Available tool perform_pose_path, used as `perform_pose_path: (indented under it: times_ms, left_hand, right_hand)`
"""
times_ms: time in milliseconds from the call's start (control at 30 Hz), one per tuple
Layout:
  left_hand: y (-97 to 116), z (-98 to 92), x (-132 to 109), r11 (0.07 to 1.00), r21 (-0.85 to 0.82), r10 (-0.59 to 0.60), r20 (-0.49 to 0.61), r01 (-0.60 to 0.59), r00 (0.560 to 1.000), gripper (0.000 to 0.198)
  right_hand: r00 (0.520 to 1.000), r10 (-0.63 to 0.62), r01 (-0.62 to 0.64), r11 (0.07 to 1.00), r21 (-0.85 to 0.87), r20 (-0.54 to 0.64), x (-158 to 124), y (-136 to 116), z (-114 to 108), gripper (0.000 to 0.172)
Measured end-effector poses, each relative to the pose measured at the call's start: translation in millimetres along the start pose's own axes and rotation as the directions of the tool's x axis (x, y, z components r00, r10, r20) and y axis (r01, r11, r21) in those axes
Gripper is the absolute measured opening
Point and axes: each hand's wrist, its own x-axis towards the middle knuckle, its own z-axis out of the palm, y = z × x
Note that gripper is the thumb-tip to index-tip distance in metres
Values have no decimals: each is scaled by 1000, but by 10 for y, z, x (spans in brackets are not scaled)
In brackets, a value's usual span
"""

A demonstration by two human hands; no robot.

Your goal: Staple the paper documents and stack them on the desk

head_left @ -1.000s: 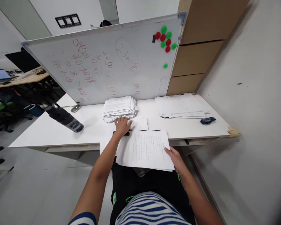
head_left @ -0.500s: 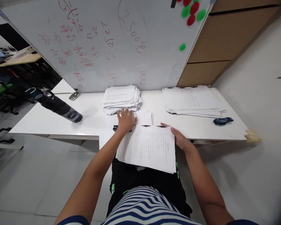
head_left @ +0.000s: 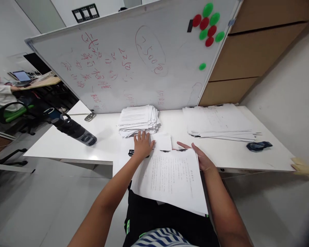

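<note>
A small batch of printed sheets (head_left: 170, 178) lies partly over the front table edge and above my lap. At its upper right corner, my right hand (head_left: 204, 157) grips it, thumb at the edge and fingers reaching underneath. Dark marks show along the sheets' far edge. My left hand (head_left: 143, 145) rests with fingers spread, palm down, over the left part of the far edge. Its fingertips are close to a thick paper stack (head_left: 137, 120) and a small blank white paper (head_left: 164, 141). Partly hidden beneath the left wrist is a black object (head_left: 131, 153), its kind unclear.
A dark bottle (head_left: 77, 131) stands on the left of the white table (head_left: 105, 149), near a grey mouse-like object (head_left: 90, 117). Larger papers (head_left: 218, 120) and a dark blue item (head_left: 259, 146) lie right. Behind rises a whiteboard (head_left: 175, 79). Far left, a person (head_left: 2, 96) sits.
My view has tilted upward, showing more above the whiteboard and a seated person at far left. Both hands keep nearly the same places at the papers.
</note>
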Motion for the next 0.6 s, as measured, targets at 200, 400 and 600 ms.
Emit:
perform_pose_path:
  times_ms: [200,400,600]
  left_hand:
    - [-11,-11,-34,1000,-3,5,-48,-5,999,56]
    - [27,-111,-36,991,-131,-41,-84,30,996,44]
    - [-162,-428,-298,923,-382,-116,-385,-43,915,47]
  right_hand:
    - [1000,-22,23,1000,-21,21,1,8,-30,71]
    - [989,-145,145,989,-8,27,-51,67,25,79]
    - [910,-301,272,952,-138,-284,-487,539,2,62]
